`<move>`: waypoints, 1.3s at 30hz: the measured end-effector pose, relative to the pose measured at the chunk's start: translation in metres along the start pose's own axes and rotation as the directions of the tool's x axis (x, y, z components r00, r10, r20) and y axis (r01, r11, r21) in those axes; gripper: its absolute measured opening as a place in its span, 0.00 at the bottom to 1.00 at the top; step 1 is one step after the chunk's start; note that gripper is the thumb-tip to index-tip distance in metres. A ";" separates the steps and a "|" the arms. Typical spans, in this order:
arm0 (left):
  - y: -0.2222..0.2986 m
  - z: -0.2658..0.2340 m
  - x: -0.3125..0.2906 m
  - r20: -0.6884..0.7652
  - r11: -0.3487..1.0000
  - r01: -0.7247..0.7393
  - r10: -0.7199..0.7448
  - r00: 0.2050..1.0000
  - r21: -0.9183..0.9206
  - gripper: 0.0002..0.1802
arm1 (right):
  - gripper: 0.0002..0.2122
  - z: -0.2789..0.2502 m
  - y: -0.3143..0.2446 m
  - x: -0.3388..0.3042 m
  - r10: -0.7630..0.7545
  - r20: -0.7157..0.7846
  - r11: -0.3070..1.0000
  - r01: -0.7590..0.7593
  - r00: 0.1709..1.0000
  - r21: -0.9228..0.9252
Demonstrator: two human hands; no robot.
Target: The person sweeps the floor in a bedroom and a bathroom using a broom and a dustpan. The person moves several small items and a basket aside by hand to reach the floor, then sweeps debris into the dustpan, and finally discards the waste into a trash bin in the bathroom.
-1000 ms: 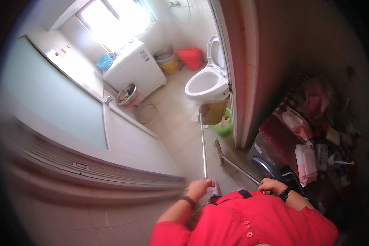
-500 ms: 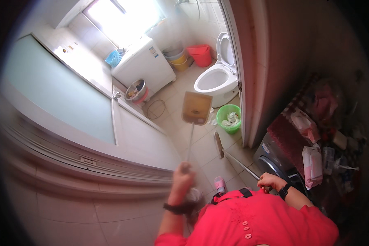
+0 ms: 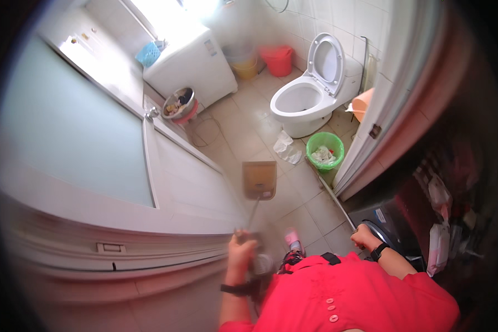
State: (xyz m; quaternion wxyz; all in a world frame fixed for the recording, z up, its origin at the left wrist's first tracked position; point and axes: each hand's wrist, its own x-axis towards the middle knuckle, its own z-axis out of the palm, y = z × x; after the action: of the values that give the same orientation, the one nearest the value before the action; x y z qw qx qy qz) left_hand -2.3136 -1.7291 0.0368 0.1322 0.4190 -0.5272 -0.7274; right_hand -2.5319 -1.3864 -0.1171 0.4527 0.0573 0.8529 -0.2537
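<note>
My left hand (image 3: 240, 255) is closed round the thin handle of a long-handled brown dustpan (image 3: 259, 178), its pan out over the floor tiles. Closed on the upper end of a broom (image 3: 337, 200) is my right hand (image 3: 365, 238). The broom's pole slants away to the front left, and its narrow head sits beside a green-lined waste bin (image 3: 329, 165) with crumpled tissues inside. Crumpled white paper (image 3: 286, 149) lies on the tiles between the bin and the dustpan.
A white toilet (image 3: 299, 117) with raised lid stands behind the bin. The door (image 3: 177, 171) hangs at the left. Farther back are a washing machine (image 3: 188, 69), a basin of clothes (image 3: 175, 114) and a red bucket (image 3: 278, 62). A dark appliance (image 3: 384, 214) stands at my right.
The dustpan has come lower and nearer to me. The broom head has moved forward and right, up to the bin. My view has shifted, showing more beside the toilet.
</note>
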 end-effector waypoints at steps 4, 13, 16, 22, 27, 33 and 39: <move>0.002 -0.032 0.053 -0.033 0.998 0.070 -0.070 0.997 -0.005 0.16 | 0.04 0.002 -0.061 0.025 0.009 -0.039 0.998 -0.007 0.999 0.055; 0.024 -0.067 0.148 -0.036 0.974 0.221 -0.220 0.975 0.055 0.17 | 0.06 -0.004 -0.152 0.013 0.048 0.044 0.991 -0.053 0.998 0.121; 0.033 -0.075 0.168 -0.067 0.970 0.234 -0.230 0.971 0.069 0.19 | 0.08 0.005 -0.171 0.031 -0.380 -0.138 0.887 0.318 0.914 -0.334; 0.043 -0.068 0.195 -0.267 0.966 0.158 -0.100 0.959 0.204 0.21 | 0.07 0.028 -0.248 0.132 -0.470 -0.137 0.760 0.321 0.872 -0.565; 0.048 -0.059 0.202 -0.282 0.947 0.198 -0.124 0.951 0.251 0.20 | 0.06 0.038 -0.259 0.191 -0.535 0.099 0.521 0.420 0.839 -0.743; 0.050 -0.069 0.197 -0.332 0.955 0.234 -0.164 0.929 0.182 0.20 | 0.09 0.010 -0.165 0.158 -0.417 0.086 0.533 0.320 0.905 -0.783; 0.048 -0.058 0.193 -0.358 0.947 0.244 -0.158 0.920 0.210 0.20 | 0.11 0.047 -0.189 0.180 -0.431 0.179 0.516 0.405 0.884 -0.755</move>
State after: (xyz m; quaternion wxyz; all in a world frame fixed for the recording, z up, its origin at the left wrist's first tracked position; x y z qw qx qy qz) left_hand -2.4009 -1.9095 -0.0172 0.0906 0.6026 -0.5381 -0.5823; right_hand -2.6637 -1.5964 -0.2114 0.3447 -0.3453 0.8721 0.0376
